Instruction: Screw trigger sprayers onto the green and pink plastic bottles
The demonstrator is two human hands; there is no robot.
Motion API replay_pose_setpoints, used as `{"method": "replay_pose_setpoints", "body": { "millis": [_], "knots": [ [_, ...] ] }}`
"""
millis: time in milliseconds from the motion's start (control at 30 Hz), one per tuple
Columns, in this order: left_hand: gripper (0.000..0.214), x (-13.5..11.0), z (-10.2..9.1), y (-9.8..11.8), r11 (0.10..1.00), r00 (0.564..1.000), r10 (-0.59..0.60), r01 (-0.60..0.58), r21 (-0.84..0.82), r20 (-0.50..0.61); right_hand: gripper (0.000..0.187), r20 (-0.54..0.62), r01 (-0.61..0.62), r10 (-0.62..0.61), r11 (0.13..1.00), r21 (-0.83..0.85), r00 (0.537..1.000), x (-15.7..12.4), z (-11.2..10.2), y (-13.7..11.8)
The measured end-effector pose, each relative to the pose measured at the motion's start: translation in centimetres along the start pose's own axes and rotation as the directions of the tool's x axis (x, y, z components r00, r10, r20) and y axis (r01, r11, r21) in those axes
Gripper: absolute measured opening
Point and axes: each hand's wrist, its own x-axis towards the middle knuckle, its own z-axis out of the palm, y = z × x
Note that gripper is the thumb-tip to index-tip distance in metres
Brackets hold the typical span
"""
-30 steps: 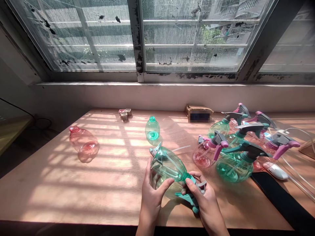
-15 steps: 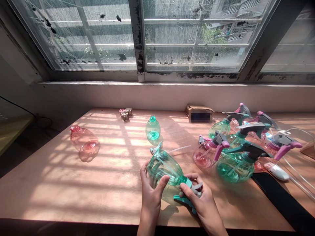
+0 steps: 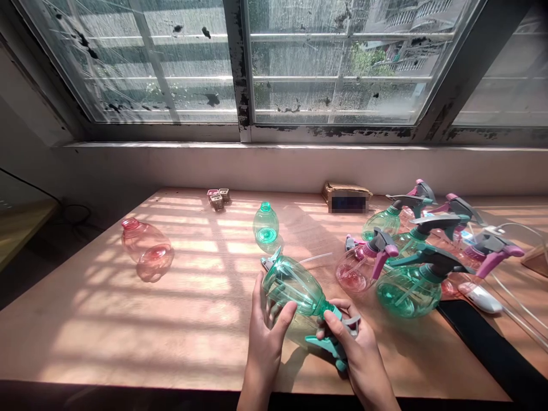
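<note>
Between both hands a clear green spray bottle [image 3: 293,282] is held tilted, its base up to the left and its teal-and-grey spray head [image 3: 331,342] down to the right. My left hand [image 3: 269,331] cups the bottle's body near the base, thumb in front. The fingers of my right hand [image 3: 353,345] close round the collar where the head meets the neck. Just behind the held bottle lies a loose spray head [image 3: 270,260], partly hidden, with a clear tube [image 3: 317,257] beyond it. An open-necked green bottle [image 3: 266,224] stands farther back.
A capless pink bottle [image 3: 148,242] rests at the left. On the right crowd several spray bottles with heads, among them a pink one [image 3: 355,271] and a green one [image 3: 409,294]. Nearby are a white mouse [image 3: 482,298], a black slab [image 3: 479,348], a cardboard box [image 3: 346,190] and small blocks [image 3: 217,200].
The held bottle has moved slightly right and turned about its length. My right hand has shifted a little right with the head, and my left hand has followed. Other things stay put.
</note>
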Motion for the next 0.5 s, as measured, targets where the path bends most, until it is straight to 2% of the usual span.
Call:
{"method": "replay_pose_setpoints", "body": {
  "millis": [200,300,500],
  "knots": [
    [0.087,-0.39,-0.08,-0.51,0.996,0.996,0.088,-0.087,-0.019,0.029,0.049,0.019,-0.018,0.018,1.000,-0.009,1.000,-0.23,0.41,-0.31],
    [0.091,-0.25,-0.16,-0.75,0.998,0.998,0.059,-0.059,-0.032,0.011,0.051,0.012,-0.014,0.014,1.000,-0.008,1.000,-0.35,0.50,-0.37],
    [0.072,0.08,-0.19,-0.37,0.999,0.999,0.015,-0.014,0.034,-0.029,0.052,0.024,-0.057,0.056,0.998,0.013,0.998,-0.35,0.39,-0.28]
  ]
}}
